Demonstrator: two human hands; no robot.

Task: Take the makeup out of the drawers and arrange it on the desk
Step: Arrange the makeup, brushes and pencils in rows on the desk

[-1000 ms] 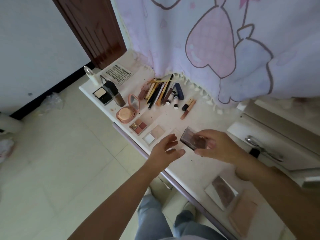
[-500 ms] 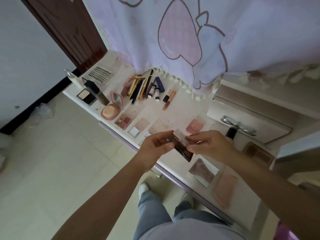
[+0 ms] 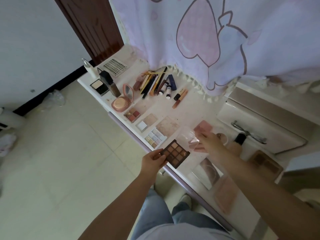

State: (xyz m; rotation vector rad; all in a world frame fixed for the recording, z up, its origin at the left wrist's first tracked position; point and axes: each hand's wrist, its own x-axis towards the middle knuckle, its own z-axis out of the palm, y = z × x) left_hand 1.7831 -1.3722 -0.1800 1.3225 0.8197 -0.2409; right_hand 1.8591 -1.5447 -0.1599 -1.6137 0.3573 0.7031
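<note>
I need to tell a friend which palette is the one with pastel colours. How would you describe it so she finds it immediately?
Start at the white desk and follow its front edge toward the person. The pastel palette lies flat there, just beyond the brown palette held in the left hand. It alone has pale, multicoloured little squares; its neighbours are beige, pink or brown.

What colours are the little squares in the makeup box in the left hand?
Browns and tans, in the dark eyeshadow palette, seen clearly from the head camera.

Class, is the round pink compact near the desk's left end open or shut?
Open: the round pink compact has its lid raised, mirror showing, and the powder pan exposed.
</note>
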